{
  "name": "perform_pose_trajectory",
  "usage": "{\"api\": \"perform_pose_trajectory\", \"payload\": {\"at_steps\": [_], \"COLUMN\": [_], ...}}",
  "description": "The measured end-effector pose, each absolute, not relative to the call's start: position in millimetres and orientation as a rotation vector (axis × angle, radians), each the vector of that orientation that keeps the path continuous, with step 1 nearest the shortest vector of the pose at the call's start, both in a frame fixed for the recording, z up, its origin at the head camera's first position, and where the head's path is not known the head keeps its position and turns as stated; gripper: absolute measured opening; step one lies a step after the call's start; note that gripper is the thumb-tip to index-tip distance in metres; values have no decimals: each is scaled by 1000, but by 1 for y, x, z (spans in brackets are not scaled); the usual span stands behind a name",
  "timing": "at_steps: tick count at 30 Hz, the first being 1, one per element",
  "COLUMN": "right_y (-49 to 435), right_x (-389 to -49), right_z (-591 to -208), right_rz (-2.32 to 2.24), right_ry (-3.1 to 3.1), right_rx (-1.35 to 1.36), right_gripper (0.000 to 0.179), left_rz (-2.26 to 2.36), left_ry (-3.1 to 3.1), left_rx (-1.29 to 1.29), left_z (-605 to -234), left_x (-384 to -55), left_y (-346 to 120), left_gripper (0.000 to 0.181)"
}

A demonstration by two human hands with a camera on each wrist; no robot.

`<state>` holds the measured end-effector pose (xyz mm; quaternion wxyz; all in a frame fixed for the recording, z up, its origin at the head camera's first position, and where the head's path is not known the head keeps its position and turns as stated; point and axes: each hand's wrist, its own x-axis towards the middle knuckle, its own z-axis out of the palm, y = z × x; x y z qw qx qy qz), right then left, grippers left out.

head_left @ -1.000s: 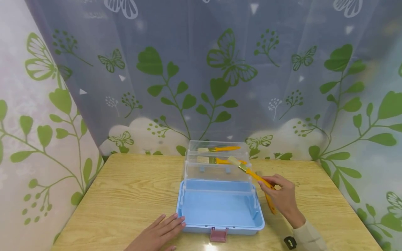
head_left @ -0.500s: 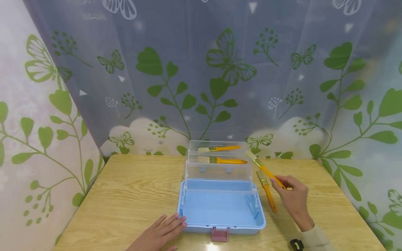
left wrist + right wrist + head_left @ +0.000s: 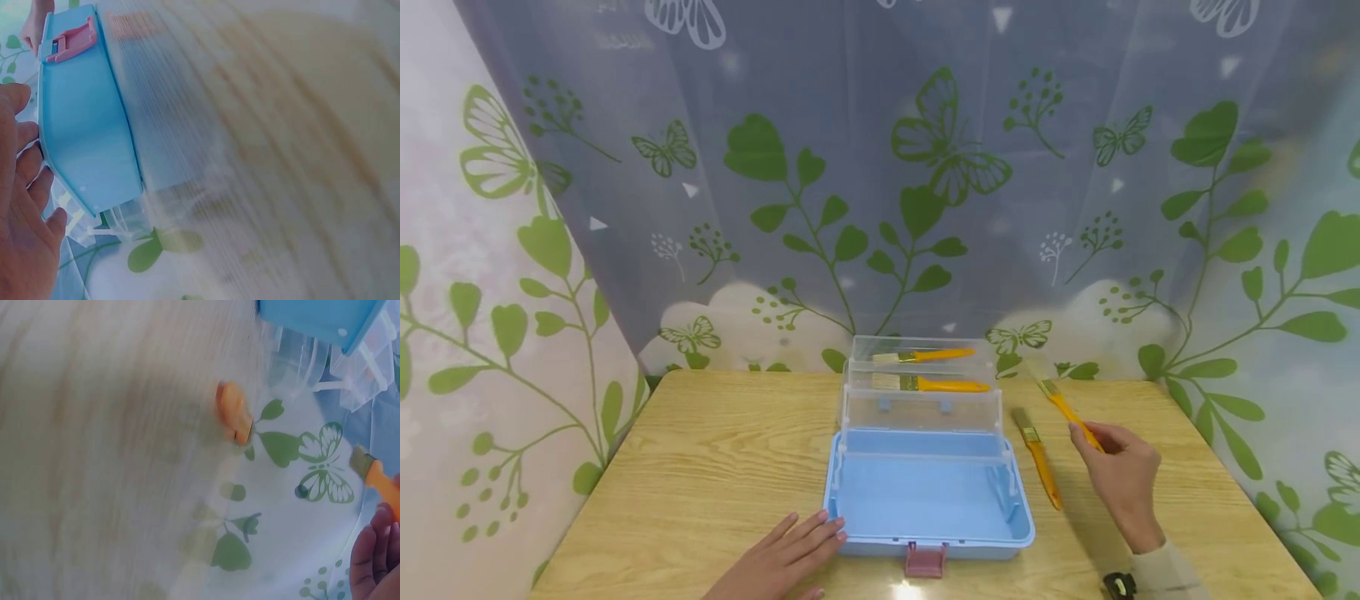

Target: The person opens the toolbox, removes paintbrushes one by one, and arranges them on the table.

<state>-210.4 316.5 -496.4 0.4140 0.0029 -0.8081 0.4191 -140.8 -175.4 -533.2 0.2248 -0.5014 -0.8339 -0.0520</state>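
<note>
A flat paintbrush (image 3: 1064, 408) with an orange handle is pinched by its handle in my right hand (image 3: 1123, 475), over the table to the right of the box. Its pale bristles point up and left. Another orange paintbrush (image 3: 1039, 462) lies on the table between that hand and the box. My left hand (image 3: 782, 554) rests at the front left corner of the light blue box (image 3: 928, 546), fingers extended and touching its rim. In the left wrist view the fingers (image 3: 28, 164) lie along the box's edge. Two more paintbrushes, a thin one (image 3: 943, 354) and a wider one (image 3: 955, 386), lie in the raised clear trays.
The clear tiered trays (image 3: 925, 412) stand unfolded above the back of the box. A pink latch (image 3: 925, 560) hangs at its front. The wooden table (image 3: 715, 450) meets a patterned curtain (image 3: 820, 250) at the back and sides.
My right hand has carried its paintbrush right, away from the trays, and the paintbrush lying on the table now shows fully. My left hand has stayed at the box corner.
</note>
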Motion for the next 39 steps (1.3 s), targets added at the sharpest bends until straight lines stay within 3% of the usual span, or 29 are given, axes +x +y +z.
{"api": "perform_pose_trajectory", "payload": {"at_steps": [21,39], "right_y": [334,339], "right_x": [-208,-209], "right_z": [-502,-505], "right_rz": [994,816], "right_ry": [-2317,-2577], "right_rx": [-265,-219], "right_gripper": [22,29], "left_rz": [-161,-146], "left_ry": [-2292,-2304], "left_rx": [-1379,-1376], "left_z": [-535,-537], "left_x": [-143,-141], "left_y": [-176,-175], "left_gripper": [75,78]}}
